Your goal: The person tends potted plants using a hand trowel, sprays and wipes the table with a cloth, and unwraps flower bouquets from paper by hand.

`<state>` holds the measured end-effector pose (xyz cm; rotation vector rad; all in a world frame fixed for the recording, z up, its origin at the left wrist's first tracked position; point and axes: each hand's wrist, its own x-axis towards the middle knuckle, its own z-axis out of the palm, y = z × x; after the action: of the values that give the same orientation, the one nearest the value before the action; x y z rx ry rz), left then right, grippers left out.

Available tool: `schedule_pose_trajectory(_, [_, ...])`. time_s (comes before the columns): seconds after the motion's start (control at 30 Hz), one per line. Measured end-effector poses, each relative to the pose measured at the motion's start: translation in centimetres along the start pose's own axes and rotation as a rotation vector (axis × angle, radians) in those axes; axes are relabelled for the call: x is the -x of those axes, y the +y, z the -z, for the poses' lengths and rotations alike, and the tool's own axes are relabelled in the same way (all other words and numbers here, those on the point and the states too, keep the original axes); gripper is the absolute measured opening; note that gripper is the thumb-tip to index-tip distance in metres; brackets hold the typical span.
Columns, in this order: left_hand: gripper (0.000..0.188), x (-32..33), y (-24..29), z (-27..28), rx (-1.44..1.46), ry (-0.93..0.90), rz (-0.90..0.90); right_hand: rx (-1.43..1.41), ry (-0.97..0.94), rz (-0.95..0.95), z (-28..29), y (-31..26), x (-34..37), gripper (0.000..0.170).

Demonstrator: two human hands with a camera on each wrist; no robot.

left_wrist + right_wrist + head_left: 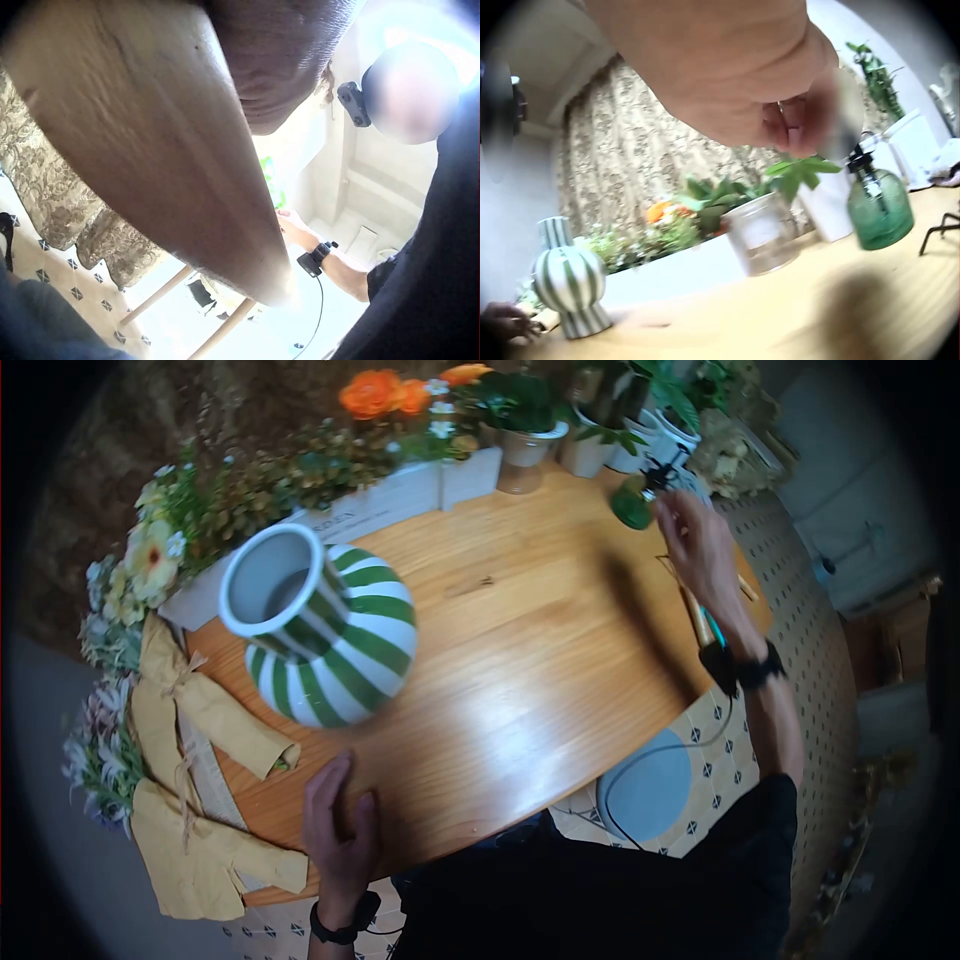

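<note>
Green bottle [631, 506] with a black top stands upright on the wooden table [500, 660], toward one o'clock from the tabletop's middle in the head view. Right beside its top is the person's right hand [700, 545], its fingers bent; blur and overlap hide the fingertips, so I cannot tell whether they grasp the top or anything else. The left hand [342, 830] rests at the near edge around seven o'clock, fingers loosely bent and released, gripping nothing. A green-and-white striped vase [375, 635] stands at nine o'clock, beyond the left hand, its wide mouth facing up. Yellow wrapped bundles [225, 725] lie at eight o'clock, near the vase. Flowers [370, 395] fill a white planter [405, 503] from ten to twelve o'clock, and a clear pot [522, 465] with a leafy plant sits at twelve. Slim tan and teal items [694, 615] lie at three o'clock, beneath the right forearm.
</note>
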<state>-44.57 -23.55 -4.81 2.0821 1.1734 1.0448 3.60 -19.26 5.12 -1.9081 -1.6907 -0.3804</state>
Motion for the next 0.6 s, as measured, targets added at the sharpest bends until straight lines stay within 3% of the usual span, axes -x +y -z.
schedule_pose_trajectory(0.07, [0.041,-0.1,0.3,0.2,-0.023,-0.007,0.020,-0.095,-0.167,0.120,0.1,-3.7,2.0,0.010])
schedule_pose_trajectory(0.1, [0.041,-0.1,0.4,0.3,-0.025,-0.038,0.026,-0.208,-0.321,0.012,0.2,-6.2,2.9,0.014])
schedule_pose_trajectory(0.23, [0.040,0.3,0.1,0.2,-0.013,-0.025,0.043,0.092,-0.361,0.292,-2.1,-7.7,8.1,0.041])
schedule_pose_trajectory(0.3, [0.037,0.3,0.2,0.2,-0.052,-0.097,0.035,0.128,-0.353,0.257,-1.7,-6.8,10.3,0.039])
schedule_pose_trajectory(0.4, [0.033,-0.3,0.6,0.5,-0.096,-0.080,0.013,0.400,-0.521,-0.031,2.5,-6.6,14.1,0.025])
schedule_pose_trajectory(0.5, [0.029,-0.4,-0.2,0.8,-0.075,0.007,-0.053,0.174,-0.249,-0.263,5.9,-10.1,14.9,0.004])
schedule_pose_trajectory(0.57, [0.026,-0.3,0.4,0.9,-0.083,0.043,0.022,-0.080,-0.065,-0.163,5.0,-10.0,16.1,0.007])
schedule_pose_trajectory(0.6, [0.026,-0.1,0.5,1.5,-0.129,0.077,0.043,-0.138,-0.081,-0.153,4.4,-10.3,16.9,0.008])
